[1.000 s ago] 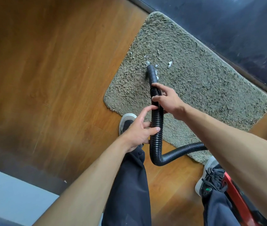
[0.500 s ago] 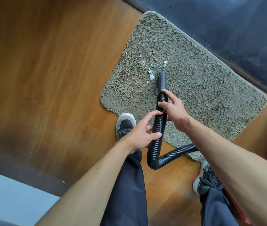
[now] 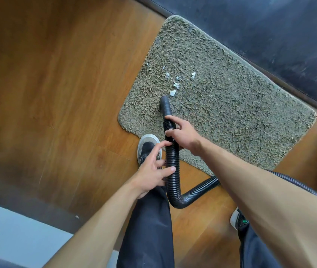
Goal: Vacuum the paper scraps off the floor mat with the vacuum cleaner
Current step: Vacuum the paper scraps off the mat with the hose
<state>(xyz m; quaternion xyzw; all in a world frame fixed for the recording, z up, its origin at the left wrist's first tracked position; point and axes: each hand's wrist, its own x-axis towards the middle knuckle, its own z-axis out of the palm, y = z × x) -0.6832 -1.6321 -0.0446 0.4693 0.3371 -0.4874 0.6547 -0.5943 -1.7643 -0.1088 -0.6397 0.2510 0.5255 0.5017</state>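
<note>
Pulled nozzle (image 3: 164, 102) back toward near edge of floor mat (image 3: 250, 117); now just short of paper scraps (image 3: 173, 92), still lying near left edge. Gripping hose (image 3: 173, 167) with right hand (image 3: 182, 133); loosely pinching lower with left hand (image 3: 152, 171). Probably needs another forward pass.

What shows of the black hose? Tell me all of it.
The black hose is ribbed, plastic-looking, ending in a smooth cuff pointed down at the shaggy mat, just short of the paper scraps. The right hand grips it below the cuff; the left hand holds it lower. It bends sharply right over the wooden floor.
</note>
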